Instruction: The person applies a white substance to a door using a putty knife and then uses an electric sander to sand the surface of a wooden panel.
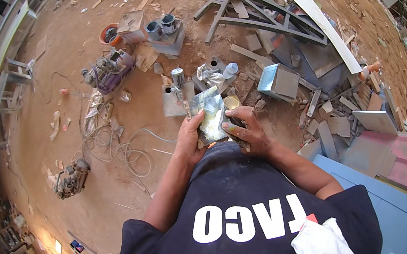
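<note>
In front of my chest, my left hand (194, 136) is closed around the left side of a flat rectangular plate (207, 113), its thumb on top. The plate's dark surface carries pale yellow-white smears. At the plate's right edge my right hand (247, 128) is closed, with dirty fingertips. A narrow dark edge shows by those fingers; I cannot tell whether it is a separate tool or part of the plate. Just beyond the right hand is a round yellowish can top (231, 102). Farther out stand an upright can (178, 77) and a square metal tin (172, 102).
A whitish cloth (211, 76) and a clear bottle (230, 70) lie beyond the plate. Compressor-like machines (109, 71) and coiled hose (133, 157) are at left. Dark metal frames (260, 15), a blue-grey box (279, 82) and broken board scraps (326, 138) crowd the right. Blue panel (372, 201) beside me.
</note>
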Available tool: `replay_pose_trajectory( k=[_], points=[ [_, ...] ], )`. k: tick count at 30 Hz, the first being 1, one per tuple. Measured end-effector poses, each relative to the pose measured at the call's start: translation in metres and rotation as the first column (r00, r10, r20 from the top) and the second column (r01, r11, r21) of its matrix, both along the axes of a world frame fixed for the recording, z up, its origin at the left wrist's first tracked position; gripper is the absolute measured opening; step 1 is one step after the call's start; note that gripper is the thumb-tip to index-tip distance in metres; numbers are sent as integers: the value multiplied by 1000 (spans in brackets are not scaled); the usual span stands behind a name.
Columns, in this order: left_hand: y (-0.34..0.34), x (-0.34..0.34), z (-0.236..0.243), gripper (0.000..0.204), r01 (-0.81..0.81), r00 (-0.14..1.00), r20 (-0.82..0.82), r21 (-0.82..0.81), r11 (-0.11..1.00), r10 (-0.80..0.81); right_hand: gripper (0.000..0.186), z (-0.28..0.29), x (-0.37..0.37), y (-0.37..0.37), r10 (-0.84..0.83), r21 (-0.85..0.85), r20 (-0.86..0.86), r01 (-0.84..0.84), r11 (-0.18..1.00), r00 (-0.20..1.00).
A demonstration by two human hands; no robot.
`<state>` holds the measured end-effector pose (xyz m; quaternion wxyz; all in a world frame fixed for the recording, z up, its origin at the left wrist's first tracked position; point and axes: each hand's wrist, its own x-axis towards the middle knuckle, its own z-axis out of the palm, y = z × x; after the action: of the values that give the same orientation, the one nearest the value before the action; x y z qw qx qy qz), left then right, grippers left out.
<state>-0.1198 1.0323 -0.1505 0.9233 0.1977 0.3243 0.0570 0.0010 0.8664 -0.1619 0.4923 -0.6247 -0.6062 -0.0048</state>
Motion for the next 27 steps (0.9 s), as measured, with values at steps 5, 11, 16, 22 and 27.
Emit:
replay_pose_trajectory(
  k=[5, 11, 16, 22, 27],
  points=[
    [-11, 2, -3, 30, -60, 998, 40, 103, 993, 56, 57, -18, -6, -12, -110, -102, -22, 107, 989, 994],
    [-14, 24, -5, 30, 10, 1000, 26, 214, 977, -16, 44, -76, -7, -42, -340, -341, -159, 272, 900, 927],
    [-10, 43, -90, 33, 36, 983, -182, 163, 986, -6, 35, -101, 11, -66, -570, -477, -303, 396, 784, 763],
    [-40, 52, -246, 30, 106, 925, -380, 243, 964, -6, 44, -170, 23, -82, -501, -591, -186, 311, 744, 845],
    [-66, 78, -341, 28, 193, 878, -478, 337, 922, -9, 45, -262, 51, -75, -411, -662, -98, 249, 707, 906]
  ],
)
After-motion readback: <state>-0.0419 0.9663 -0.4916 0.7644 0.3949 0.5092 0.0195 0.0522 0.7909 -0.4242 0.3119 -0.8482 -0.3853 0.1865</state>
